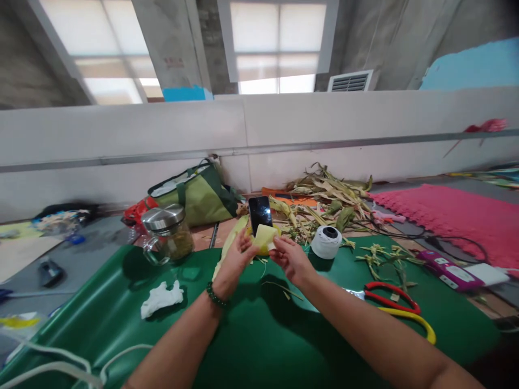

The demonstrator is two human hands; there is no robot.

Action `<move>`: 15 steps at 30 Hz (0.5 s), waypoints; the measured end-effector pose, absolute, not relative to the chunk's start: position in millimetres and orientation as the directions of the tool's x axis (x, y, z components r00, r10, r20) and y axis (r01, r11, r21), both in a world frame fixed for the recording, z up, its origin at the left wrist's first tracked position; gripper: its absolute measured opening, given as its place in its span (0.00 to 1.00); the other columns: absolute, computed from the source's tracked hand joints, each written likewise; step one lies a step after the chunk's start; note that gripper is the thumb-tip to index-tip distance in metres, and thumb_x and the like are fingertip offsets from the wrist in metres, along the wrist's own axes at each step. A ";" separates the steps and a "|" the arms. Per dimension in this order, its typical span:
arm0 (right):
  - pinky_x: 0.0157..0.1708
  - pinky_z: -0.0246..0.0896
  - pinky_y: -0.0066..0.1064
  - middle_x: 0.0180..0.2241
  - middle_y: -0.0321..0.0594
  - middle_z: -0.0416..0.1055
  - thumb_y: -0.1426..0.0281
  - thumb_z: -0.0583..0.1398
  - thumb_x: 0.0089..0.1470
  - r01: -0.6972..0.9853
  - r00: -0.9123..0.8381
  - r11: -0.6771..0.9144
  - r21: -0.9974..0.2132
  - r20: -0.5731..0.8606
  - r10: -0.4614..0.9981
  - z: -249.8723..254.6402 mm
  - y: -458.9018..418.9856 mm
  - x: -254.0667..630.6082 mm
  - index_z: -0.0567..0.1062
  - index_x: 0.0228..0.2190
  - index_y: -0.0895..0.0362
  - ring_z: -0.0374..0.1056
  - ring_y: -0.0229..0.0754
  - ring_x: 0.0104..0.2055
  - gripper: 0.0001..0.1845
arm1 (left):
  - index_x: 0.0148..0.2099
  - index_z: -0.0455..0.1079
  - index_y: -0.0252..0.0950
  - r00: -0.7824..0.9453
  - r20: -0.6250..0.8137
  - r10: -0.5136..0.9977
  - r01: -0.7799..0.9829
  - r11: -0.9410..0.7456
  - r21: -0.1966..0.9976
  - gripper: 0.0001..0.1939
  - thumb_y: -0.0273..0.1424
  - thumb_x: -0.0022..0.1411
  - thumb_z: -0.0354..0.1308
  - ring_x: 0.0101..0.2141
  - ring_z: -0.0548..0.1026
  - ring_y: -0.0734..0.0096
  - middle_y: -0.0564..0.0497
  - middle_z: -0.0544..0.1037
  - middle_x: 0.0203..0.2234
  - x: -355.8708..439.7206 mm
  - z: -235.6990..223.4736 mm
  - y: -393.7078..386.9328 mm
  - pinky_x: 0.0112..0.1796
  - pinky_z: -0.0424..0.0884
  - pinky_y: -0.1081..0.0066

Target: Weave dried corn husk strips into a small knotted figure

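Observation:
Between my two hands is a flat, pale yellow piece of corn husk. My left hand, with a dark green bead bracelet at its wrist, pinches the husk's left side. At its right edge the fingers of my right hand are closed on the same piece. Just behind stands a phone with a dark screen, tilted back. Longer pale husk lies beside my left hand. Right of my right hand, a white spool of thread stands on the green mat.
Scissors with red and yellow handles lie at right, near husk scraps and a purple device. Dried husks are heaped at the back. A glass jar, a green bag and crumpled tissue are at left.

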State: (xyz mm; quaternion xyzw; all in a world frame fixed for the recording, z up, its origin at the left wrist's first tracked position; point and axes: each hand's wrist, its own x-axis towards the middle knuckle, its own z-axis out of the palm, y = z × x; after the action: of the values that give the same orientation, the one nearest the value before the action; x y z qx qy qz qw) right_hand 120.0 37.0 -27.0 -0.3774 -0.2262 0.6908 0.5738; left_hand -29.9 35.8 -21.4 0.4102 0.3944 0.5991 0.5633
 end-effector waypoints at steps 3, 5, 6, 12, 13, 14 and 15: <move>0.20 0.64 0.20 0.16 0.29 0.67 0.70 0.69 0.37 -0.697 -0.076 -0.279 -0.661 -0.319 0.945 -25.4 35.5 123.1 0.69 0.21 0.57 0.65 0.30 0.18 0.13 | 0.45 0.69 0.34 -0.168 -0.033 0.985 -0.591 -0.073 0.804 0.21 0.45 0.58 0.55 0.33 0.74 0.71 0.47 0.75 0.33 -38.4 -10.9 36.7 0.33 0.70 0.74; 0.19 0.62 0.20 0.15 0.29 0.65 0.70 0.68 0.40 -0.720 -0.079 -0.295 -0.629 -0.348 0.934 -26.9 35.7 124.6 0.69 0.21 0.57 0.63 0.30 0.17 0.11 | 0.41 0.71 0.31 -0.101 -0.144 0.985 -0.629 0.049 0.776 0.19 0.42 0.61 0.50 0.25 0.71 0.74 0.48 0.73 0.27 -37.9 -8.0 35.0 0.27 0.69 0.74; 0.19 0.61 0.20 0.15 0.29 0.65 0.70 0.67 0.40 -0.718 -0.072 -0.294 -0.631 -0.353 0.933 -28.8 35.7 124.5 0.69 0.22 0.57 0.62 0.30 0.17 0.11 | 0.40 0.72 0.30 -0.068 -0.194 0.979 -0.588 0.118 0.801 0.15 0.37 0.60 0.53 0.24 0.71 0.75 0.48 0.74 0.26 -34.7 -8.8 33.0 0.26 0.68 0.76; 0.18 0.51 0.23 0.14 0.29 0.63 0.66 0.67 0.34 -0.357 -0.035 -0.073 -0.931 -0.065 0.997 -44.5 29.6 116.7 0.71 0.16 0.59 0.54 0.29 0.17 0.11 | 0.37 0.76 0.31 0.111 -0.099 0.989 -0.133 0.114 0.985 0.17 0.33 0.43 0.69 0.26 0.71 0.76 0.50 0.77 0.27 -7.9 -24.4 19.0 0.26 0.65 0.78; 0.18 0.51 0.23 0.13 0.29 0.63 0.65 0.66 0.35 -0.290 -0.061 -0.029 -0.957 -0.012 0.998 -45.7 28.0 116.1 0.70 0.15 0.59 0.54 0.30 0.17 0.12 | 0.33 0.76 0.31 0.090 -0.085 0.992 -0.105 0.095 0.990 0.16 0.36 0.43 0.69 0.25 0.70 0.76 0.50 0.76 0.25 -7.3 -26.1 18.8 0.26 0.65 0.77; 0.19 0.51 0.24 0.14 0.30 0.63 0.64 0.65 0.36 -0.241 -0.086 0.001 -0.970 0.023 0.996 -46.4 26.7 115.9 0.70 0.15 0.58 0.55 0.30 0.18 0.12 | 0.31 0.75 0.31 0.069 -0.084 0.994 -0.095 0.091 0.991 0.17 0.40 0.44 0.68 0.24 0.69 0.76 0.51 0.74 0.23 -7.8 -27.3 19.1 0.26 0.65 0.77; 0.20 0.53 0.24 0.15 0.30 0.64 0.64 0.65 0.36 -0.206 -0.102 0.018 -0.978 0.040 0.994 -47.1 26.0 116.2 0.71 0.15 0.58 0.56 0.31 0.18 0.11 | 0.30 0.75 0.31 0.056 -0.093 0.994 -0.101 0.098 0.990 0.18 0.43 0.45 0.66 0.23 0.69 0.76 0.51 0.74 0.22 -8.8 -28.0 19.6 0.25 0.66 0.76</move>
State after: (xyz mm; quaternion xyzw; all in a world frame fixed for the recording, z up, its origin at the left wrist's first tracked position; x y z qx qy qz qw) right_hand 116.2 26.0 -47.1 -0.4114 -0.4788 0.5671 0.5290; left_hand -8.8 19.6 -28.0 0.4613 0.4837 0.4878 0.5614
